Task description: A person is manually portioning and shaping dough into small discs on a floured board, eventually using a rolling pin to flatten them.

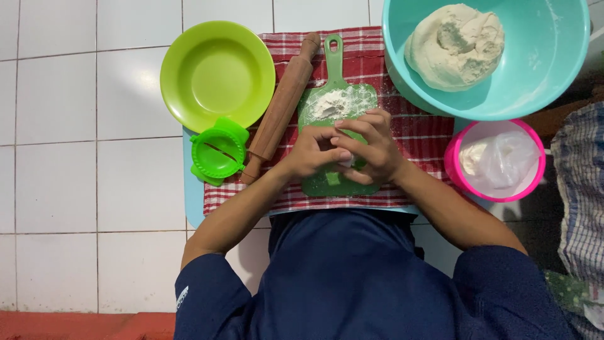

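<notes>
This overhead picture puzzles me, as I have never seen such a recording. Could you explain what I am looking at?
One camera, worn on a person's head, looks straight down at their own two bare hands. The left hand and right hand meet over a green cutting board dusted with flour, pinching something small and pale between them; what it is I cannot tell. The board lies on a red checked cloth. Beside it are a wooden rolling pin, a green plate, a green dumpling press, a teal bowl of dough, and a pink bowl.

Two bowls [535, 94] [453, 164], one plate [217, 72], one rolling pin [280, 110], one board [336, 94].
</notes>
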